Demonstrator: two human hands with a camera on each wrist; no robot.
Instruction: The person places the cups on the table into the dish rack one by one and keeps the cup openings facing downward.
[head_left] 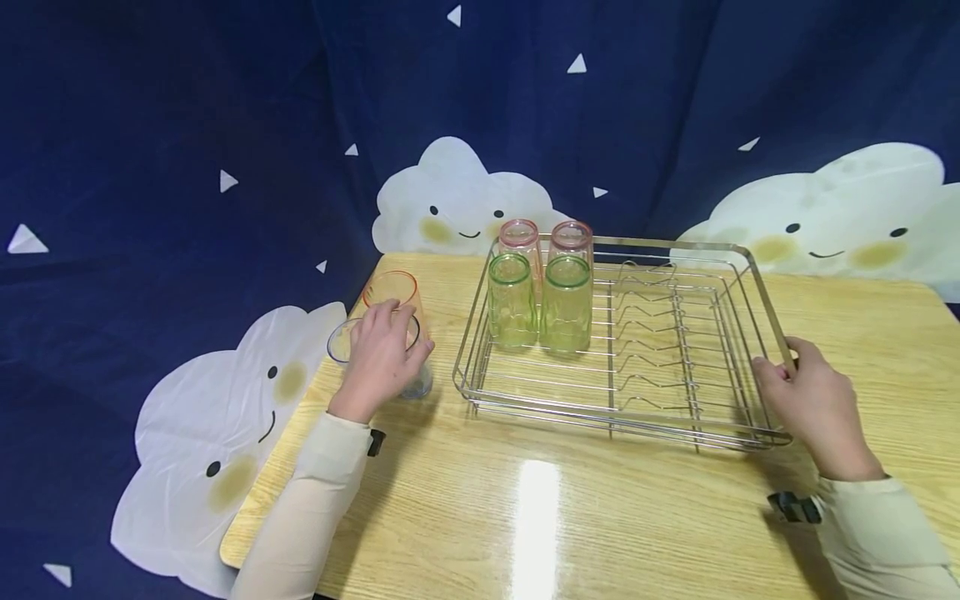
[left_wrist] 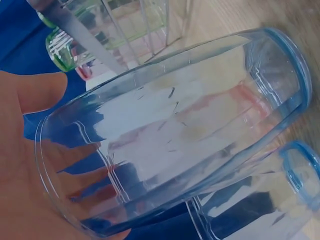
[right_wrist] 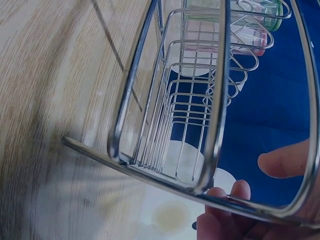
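Observation:
A metal dish rack (head_left: 652, 421) stands on the table. My right hand (head_left: 817, 408) grips its right end, the rim passing between thumb and fingers; curled fingertips (right_wrist: 222, 200) show at the wire in the right wrist view. To the rack's left, my left hand (head_left: 382, 358) reaches over a clear, blue-tinted glass (left_wrist: 175, 135) standing upright. Its fingers spread along the glass's far side, seen through the wall, while the thumb (left_wrist: 47, 92) stands apart from it. Close beside is a second blue-tinted glass (left_wrist: 240, 210). An orange-rimmed glass (head_left: 390, 285) stands behind the hand, partly hidden.
Two green glasses (head_left: 566, 312) stand bottom-up at the rack's left side, with two pink glasses (head_left: 572, 237) behind them. Wire dividers (head_left: 645, 325) run along the rack's right half. A dark blue curtain (head_left: 525, 83) with cloud prints hangs behind and left of the wooden table (head_left: 450, 500).

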